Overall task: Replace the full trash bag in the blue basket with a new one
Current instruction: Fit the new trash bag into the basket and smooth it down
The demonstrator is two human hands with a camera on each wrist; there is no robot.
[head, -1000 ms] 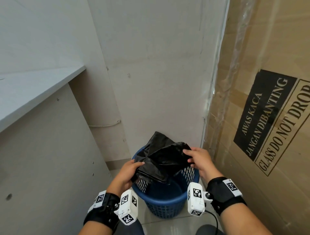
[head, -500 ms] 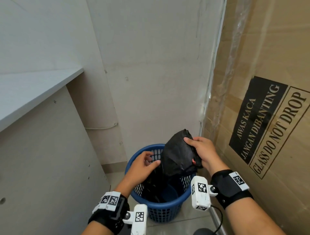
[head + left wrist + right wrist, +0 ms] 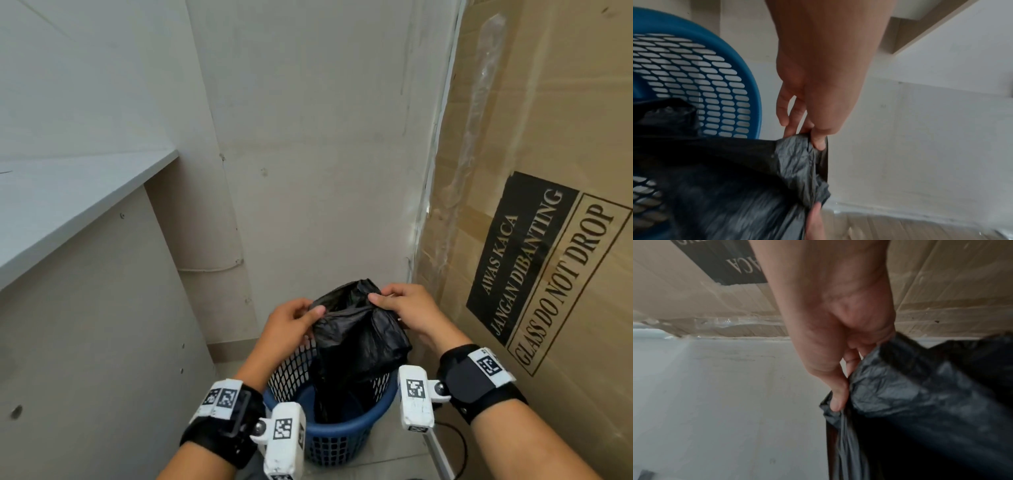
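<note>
Box (image 3: 534, 144) label: "GLASS DO NOT DROP"; both hands pinch black bag (image 3: 356, 339).

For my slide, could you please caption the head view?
Both hands, left hand and right hand, pinch a black bag over the blue basket.

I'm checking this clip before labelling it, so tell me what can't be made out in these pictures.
- Basket bottom: head view, hidden by the bag hanging inside.
- Bag mouth, open or not: bunched between left hand and right hand; wrist views blurred.
- Bag's lower part: left wrist view, motion blur.
- Box label: head view, cut off by the right edge.
- Right-hand fingers behind the bag: right wrist view, covered by plastic.
</note>
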